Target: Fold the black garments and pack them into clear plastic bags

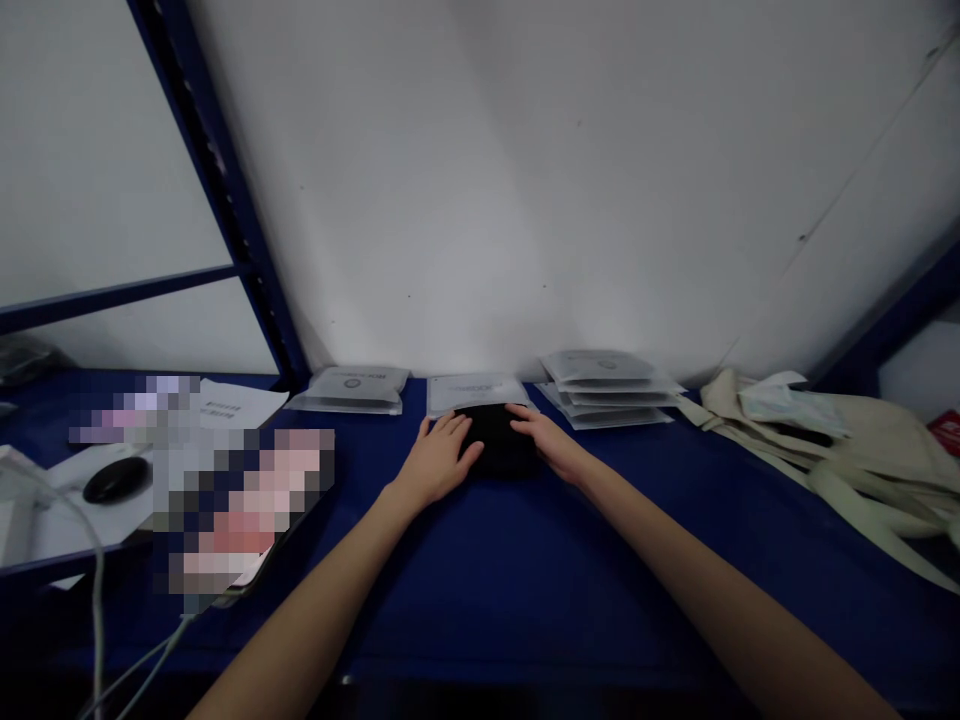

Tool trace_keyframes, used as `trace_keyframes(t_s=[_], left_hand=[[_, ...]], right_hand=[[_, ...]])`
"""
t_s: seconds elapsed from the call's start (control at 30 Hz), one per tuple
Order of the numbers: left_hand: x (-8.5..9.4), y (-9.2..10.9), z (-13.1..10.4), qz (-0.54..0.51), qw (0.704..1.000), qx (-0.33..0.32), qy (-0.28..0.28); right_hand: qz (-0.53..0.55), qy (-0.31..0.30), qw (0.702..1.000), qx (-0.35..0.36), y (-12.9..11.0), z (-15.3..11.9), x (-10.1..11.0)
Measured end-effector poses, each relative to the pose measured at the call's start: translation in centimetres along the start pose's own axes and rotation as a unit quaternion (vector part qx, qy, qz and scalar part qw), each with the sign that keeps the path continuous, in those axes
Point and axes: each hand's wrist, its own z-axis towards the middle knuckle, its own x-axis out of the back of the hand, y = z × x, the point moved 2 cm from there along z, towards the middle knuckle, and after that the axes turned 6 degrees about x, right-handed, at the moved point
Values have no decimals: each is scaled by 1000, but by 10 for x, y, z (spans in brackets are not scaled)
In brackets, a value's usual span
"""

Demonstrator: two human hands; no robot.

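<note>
A person's two bare hands reach forward over a blue table [480, 580] toward a pale wall [450, 200] at its far edge. Between them, near that far edge, lies a black pouch [504, 445]. The left hand [441, 462] covers the pouch's left end, fingers spread over the top and thumb angled inward. The right hand [553, 442] touches its right end with bent fingers. Whether either hand grips or only rests, I cannot tell.

Just behind the pouch, a flat frosted packet [480, 387] sits close to the wall, its near edge hidden by pouch and fingers, so forward room is short. A similar packet [352, 388] lies to the left and a stack of packets [611, 375] to the right, each with a narrow gap of blue beside the middle one.

Nearer the viewer, a broad stretch of table lies between the forearms, running to the near edge. Right of the right forearm, more blue surface extends to a beige cloth bag [877, 430], whose strap reaches close to the stack. On the left, a pixelated phone-like object [259, 510] stands nearer the left forearm than the papers [244, 402] and black mouse [116, 480] beyond.
</note>
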Motion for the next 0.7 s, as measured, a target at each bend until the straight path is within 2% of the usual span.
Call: trace_keyframes(t_s=[0.13,0.23,0.37,0.47,0.53,0.63,0.7], left_hand=[[-1,-2,0,20,999,38,6],[-2,-6,1,12,998,68,-14],[-5,-11,2,8,998,64,-15],[-8,-13,3,16,998,59,-11],[-9,-14,4,20,998,56,-9],[-9,-14,4,28,998,48,-6],[-10,-15,4,36,998,47,-3]], right_hand=[[-49,-2,998,43,0,5,2],[-169,40,983,59,-4,5,4],[-368,104,915,128,-15,-8,-1],[-468,121,855,187,-25,-23,-9],[-509,85,829,217,-28,-31,-17],[-527,-17,818,228,-25,-37,-29],[-536,-63,814,213,-19,-37,-35]])
